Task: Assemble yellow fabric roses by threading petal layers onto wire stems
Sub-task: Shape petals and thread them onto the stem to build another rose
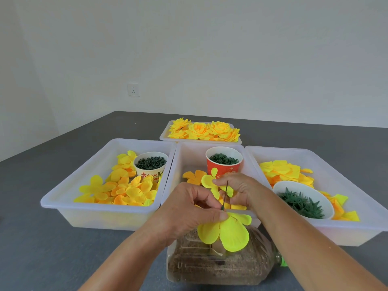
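Observation:
A thin dark wire stem [225,195] stands up between my hands at the middle front. My left hand [189,211] pinches it low down, just above a large bright yellow petal layer [228,232] that hangs on the wire below my thumb. My right hand [237,187] pinches a smaller yellow petal layer [210,182] near the wire's top end. Whether the wire tip has pierced that layer I cannot tell.
White trays hold loose petals at left [69,208], centre [184,156] and right [357,229]; finished roses [201,131] fill a far tray. Cups of green parts [150,164] [224,160] and a bowl of green calyxes [302,203] sit inside. A sand-filled bottle [220,263] lies under my hands.

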`<act>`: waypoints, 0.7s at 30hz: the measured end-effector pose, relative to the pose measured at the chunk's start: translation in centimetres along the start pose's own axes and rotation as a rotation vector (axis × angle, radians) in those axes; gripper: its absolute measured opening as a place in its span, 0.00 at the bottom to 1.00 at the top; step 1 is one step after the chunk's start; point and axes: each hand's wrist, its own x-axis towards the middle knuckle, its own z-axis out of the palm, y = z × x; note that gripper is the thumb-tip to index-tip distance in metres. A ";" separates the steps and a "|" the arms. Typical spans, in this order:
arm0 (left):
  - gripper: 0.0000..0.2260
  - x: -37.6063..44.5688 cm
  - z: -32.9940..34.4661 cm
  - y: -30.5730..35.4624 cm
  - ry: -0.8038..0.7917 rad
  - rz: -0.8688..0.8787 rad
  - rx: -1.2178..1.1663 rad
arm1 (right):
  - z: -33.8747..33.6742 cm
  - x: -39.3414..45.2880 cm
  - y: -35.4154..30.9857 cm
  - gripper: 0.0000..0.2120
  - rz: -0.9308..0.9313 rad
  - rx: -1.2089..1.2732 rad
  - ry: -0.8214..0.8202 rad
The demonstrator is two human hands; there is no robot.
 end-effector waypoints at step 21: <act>0.06 0.3 -0.2 0.0 -0.028 0.014 -0.014 | -1.7 -4.7 -1.2 0.24 -0.103 0.560 -0.284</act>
